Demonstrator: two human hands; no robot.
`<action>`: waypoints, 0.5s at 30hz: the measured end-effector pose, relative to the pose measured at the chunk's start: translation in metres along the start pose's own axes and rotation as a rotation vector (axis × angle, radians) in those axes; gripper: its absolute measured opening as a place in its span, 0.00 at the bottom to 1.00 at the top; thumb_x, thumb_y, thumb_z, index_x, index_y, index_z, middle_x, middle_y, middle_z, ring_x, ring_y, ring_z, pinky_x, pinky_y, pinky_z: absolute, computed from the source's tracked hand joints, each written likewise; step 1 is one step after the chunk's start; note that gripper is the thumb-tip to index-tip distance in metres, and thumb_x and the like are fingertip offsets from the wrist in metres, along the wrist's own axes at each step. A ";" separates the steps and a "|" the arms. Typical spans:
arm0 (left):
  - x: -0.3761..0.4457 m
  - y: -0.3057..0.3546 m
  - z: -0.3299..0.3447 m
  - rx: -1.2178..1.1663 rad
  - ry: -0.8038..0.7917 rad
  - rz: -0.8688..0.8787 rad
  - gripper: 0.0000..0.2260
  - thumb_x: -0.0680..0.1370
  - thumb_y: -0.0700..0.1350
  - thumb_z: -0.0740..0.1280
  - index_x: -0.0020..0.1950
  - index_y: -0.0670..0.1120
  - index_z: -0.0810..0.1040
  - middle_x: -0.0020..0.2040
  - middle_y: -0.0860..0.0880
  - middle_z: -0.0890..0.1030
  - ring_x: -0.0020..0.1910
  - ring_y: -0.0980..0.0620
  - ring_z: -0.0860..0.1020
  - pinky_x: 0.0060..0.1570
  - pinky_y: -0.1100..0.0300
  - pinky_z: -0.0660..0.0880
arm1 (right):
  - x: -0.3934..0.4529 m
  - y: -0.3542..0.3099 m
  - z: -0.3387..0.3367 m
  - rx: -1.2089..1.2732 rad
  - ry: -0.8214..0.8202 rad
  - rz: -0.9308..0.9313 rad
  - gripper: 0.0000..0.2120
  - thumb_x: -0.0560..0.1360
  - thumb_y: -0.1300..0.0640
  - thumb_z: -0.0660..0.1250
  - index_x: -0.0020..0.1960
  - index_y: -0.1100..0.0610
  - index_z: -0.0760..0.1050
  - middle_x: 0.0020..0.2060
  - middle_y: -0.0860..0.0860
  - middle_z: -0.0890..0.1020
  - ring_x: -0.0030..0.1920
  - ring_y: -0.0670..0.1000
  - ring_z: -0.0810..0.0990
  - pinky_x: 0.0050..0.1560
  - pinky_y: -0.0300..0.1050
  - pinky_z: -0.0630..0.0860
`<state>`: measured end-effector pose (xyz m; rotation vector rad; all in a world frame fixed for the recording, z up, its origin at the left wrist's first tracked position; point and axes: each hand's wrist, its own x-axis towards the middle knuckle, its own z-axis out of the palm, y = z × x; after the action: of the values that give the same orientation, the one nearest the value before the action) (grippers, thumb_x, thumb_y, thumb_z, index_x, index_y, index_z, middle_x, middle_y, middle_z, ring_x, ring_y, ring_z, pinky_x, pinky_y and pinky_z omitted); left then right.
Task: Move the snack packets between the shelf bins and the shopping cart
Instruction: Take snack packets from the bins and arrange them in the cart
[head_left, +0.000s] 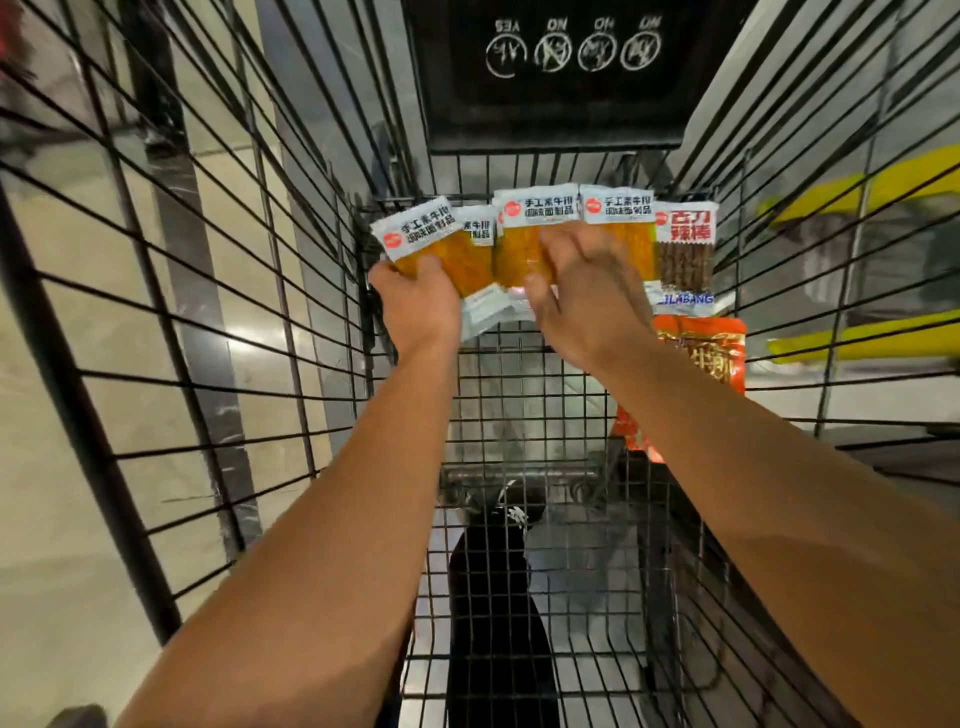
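Both bare arms reach down into the wire shopping cart (218, 291), hands at its far end where the snack packets lie in a row.

The left hand (415, 306) has its fingers curled under the leftmost orange packet (415, 239), the thumb laid on its face — a grip on that packet's near edge. A second orange packet (475, 249) lies partly tucked behind it, and the same hand seems to touch its lower corner, though how firmly I cannot tell.

The right hand (587, 291) lies over the middle of the row. Its fingers are bent and spread, the tips pressing down on the third orange packet (524, 228) and reaching onto the fourth orange packet (623, 223) just to the right. The thumb hooks toward the near edge of the third packet, so the hand looks clamped on it rather than resting flat; the underside of the grasp is hidden.

The two hands are apart, with a pale packet end showing in the gap between them.

To the right of the fourth packet, touching it, is a brown stick-snack packet (683, 249) with red lettering. Nearer on that right side, a red packet (701, 358) lies against the cart wall, partly hidden by the right forearm.

At the far end a black child-seat flap (550, 104) bears white circled pictograms.
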<state>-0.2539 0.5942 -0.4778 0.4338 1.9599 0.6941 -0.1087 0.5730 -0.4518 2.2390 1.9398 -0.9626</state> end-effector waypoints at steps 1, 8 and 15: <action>0.007 0.003 0.002 0.057 0.004 0.027 0.12 0.77 0.54 0.60 0.59 0.54 0.66 0.52 0.49 0.79 0.52 0.45 0.80 0.58 0.45 0.78 | 0.002 0.004 0.000 -0.073 -0.040 -0.014 0.24 0.82 0.47 0.56 0.77 0.51 0.62 0.74 0.51 0.64 0.76 0.55 0.58 0.76 0.54 0.59; 0.040 0.012 0.014 0.476 -0.078 0.313 0.18 0.80 0.52 0.59 0.66 0.46 0.73 0.60 0.48 0.72 0.55 0.50 0.74 0.60 0.58 0.70 | 0.001 0.018 0.005 -0.156 -0.093 -0.034 0.26 0.81 0.48 0.60 0.77 0.50 0.61 0.77 0.50 0.61 0.78 0.58 0.52 0.77 0.56 0.55; 0.036 0.006 0.024 0.591 -0.140 0.279 0.19 0.81 0.51 0.58 0.72 0.49 0.67 0.71 0.46 0.65 0.69 0.44 0.65 0.68 0.49 0.64 | 0.001 0.011 0.006 -0.139 -0.121 -0.040 0.27 0.82 0.48 0.59 0.79 0.52 0.58 0.78 0.51 0.57 0.76 0.59 0.57 0.76 0.53 0.59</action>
<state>-0.2496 0.6262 -0.5075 1.0991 1.9660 0.2259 -0.1010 0.5688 -0.4606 2.0263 1.9423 -0.9135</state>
